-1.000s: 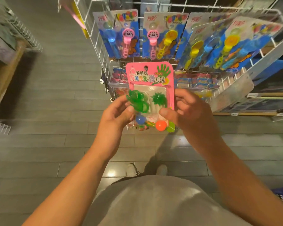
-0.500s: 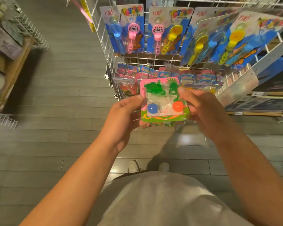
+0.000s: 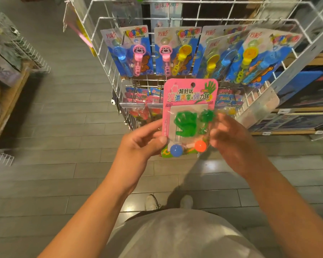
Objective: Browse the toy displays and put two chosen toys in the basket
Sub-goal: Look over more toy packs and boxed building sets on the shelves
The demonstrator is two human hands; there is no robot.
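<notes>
Hands are holding a pink cardboard blister pack (image 3: 189, 116) with green sticky hand toys and two small balls upright before the white wire display rack (image 3: 209, 30). The left hand (image 3: 144, 140) is pinching its lower left edge, fingers clamped; the right hand (image 3: 231, 135), blurred, is gripping the right edge, above the grey plank floor (image 3: 54, 118)

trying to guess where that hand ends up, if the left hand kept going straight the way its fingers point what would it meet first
The left hand already pinches the left edge of the pink toy card, fingers aimed right, so the card itself comes first. Past it, roughly, is the blurred right hand, though depth is uncertain.
</notes>
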